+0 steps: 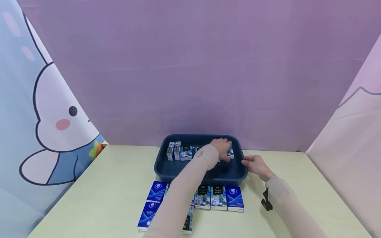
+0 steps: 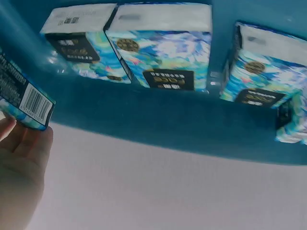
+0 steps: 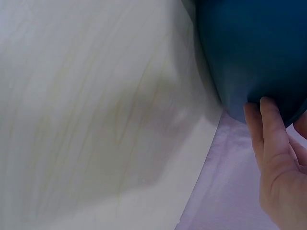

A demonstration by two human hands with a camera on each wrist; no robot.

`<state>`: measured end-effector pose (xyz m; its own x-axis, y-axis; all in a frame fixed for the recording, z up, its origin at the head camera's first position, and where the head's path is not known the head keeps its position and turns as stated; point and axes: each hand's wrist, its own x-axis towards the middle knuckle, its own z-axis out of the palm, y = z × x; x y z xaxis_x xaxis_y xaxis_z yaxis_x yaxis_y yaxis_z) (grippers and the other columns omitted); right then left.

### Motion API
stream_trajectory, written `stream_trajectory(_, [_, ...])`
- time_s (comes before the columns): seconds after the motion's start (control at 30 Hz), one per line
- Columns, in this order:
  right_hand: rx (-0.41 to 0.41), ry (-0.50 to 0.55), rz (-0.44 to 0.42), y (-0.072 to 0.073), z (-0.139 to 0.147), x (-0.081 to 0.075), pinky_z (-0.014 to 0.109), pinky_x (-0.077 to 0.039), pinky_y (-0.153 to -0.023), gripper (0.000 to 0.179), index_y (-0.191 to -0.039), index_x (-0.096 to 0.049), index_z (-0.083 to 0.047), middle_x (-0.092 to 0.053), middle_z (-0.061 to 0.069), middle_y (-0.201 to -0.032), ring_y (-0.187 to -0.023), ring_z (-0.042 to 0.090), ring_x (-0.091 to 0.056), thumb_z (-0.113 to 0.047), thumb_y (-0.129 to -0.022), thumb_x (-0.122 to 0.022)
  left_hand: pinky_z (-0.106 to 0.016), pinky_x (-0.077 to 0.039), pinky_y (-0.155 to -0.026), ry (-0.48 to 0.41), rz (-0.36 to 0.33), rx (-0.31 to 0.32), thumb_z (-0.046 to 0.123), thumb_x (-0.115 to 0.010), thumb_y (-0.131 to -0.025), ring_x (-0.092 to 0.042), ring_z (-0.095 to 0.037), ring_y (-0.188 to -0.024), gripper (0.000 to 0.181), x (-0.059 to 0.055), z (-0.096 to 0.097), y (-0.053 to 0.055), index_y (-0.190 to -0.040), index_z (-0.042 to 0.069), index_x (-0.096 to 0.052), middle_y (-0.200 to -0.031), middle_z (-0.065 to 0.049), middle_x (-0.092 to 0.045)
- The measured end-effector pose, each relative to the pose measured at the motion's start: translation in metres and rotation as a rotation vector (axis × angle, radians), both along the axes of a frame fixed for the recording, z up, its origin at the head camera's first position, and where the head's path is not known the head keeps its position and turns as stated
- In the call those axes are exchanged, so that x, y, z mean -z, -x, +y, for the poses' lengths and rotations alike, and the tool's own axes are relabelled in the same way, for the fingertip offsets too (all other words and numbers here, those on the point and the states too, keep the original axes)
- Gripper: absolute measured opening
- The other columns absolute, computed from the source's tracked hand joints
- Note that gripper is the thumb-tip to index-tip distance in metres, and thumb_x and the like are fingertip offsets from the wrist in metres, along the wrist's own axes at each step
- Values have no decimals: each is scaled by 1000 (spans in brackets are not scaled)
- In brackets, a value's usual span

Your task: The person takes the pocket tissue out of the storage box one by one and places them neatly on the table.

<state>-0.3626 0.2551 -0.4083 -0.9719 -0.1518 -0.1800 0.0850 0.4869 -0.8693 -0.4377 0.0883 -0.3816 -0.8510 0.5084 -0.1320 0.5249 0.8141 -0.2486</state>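
A dark blue plastic tray (image 1: 175, 175) stands on the table with several pocket tissue packs standing in a row inside it. My left hand (image 1: 221, 148) reaches over the tray's right half. In the left wrist view, that hand's fingers (image 2: 41, 143) grip the lower end of a floral tissue pack (image 2: 29, 96) with a barcode. Other floral packs (image 2: 163, 52) stand beside it, some close together and some with gaps between them. My right hand (image 1: 256, 165) holds the tray's right rim, its fingers (image 3: 271, 120) against the outer wall and its thumb at the edge.
In front of the tray lie several flat tissue packs, plain blue ones (image 1: 234, 197) and floral ones (image 1: 218, 197), partly hidden by my left forearm. A purple cloth (image 1: 190, 72) hangs behind the tray. The pale table (image 1: 113, 191) extends on both sides. A black strap (image 1: 267, 201) hangs at my right wrist.
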Motion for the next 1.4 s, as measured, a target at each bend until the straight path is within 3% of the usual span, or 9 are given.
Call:
stream_trajectory(0.23, [-6, 10, 5, -1, 1, -3, 46, -46, -91, 42, -129, -38, 17, -45, 34, -128, -115, 42, -51, -10, -97, -42, -33, -39, -103, 0, 1, -12, 59, -59, -78, -40, -16, -128, 85, -16, -14, -10, -145, 18, -26, -144, -1, -37])
stream_trajectory(0.53, [-1, 8, -8, 0, -2, -1, 48, -44, -92, 42, -129, -38, 17, -45, 34, -128, -115, 42, -50, -9, -97, -42, -33, -39, -103, -16, 25, 41, 56, -60, -79, -42, -17, -127, 83, -29, -40, -36, -144, 15, -29, -142, -3, -40])
stream_trajectory(0.73, [-9, 10, 1, 0, -1, 1, 46, -46, -91, 42, -128, -38, 18, -45, 34, -127, -114, 41, -52, -10, -96, -43, -35, -43, -98, -56, 46, 19, 56, -62, -77, -44, -19, -125, 84, -43, -52, -59, -143, 15, -31, -140, -4, -42])
stream_trajectory(1.0, [-14, 18, 11, 2, 2, 2, 46, -45, -92, 44, -129, -37, 19, -44, 35, -129, -115, 41, -50, -10, -96, -43, -37, -41, -101, -56, 2, 34, 57, -60, -78, -43, -20, -127, 84, -60, -62, -100, -144, 15, -29, -143, -4, -39])
stream_trajectory(1.17, [-7, 7, 5, 3, 5, 1, 46, -45, -92, 43, -129, -37, 19, -44, 35, -129, -115, 41, -51, -9, -96, -43, -35, -44, -98, -72, 6, 68, 56, -61, -78, -46, -18, -124, 83, -63, -65, -124, -143, 15, -31, -140, -4, -42])
stream_trajectory(1.4, [-9, 6, 3, 4, 7, 0, 46, -45, -92, 43, -129, -37, 18, -43, 35, -129, -115, 41, -51, -10, -97, -42, -34, -46, -95, -145, 26, 61, 54, -64, -77, -50, -20, -119, 82, -65, -66, -154, -141, 13, -36, -137, -5, -46])
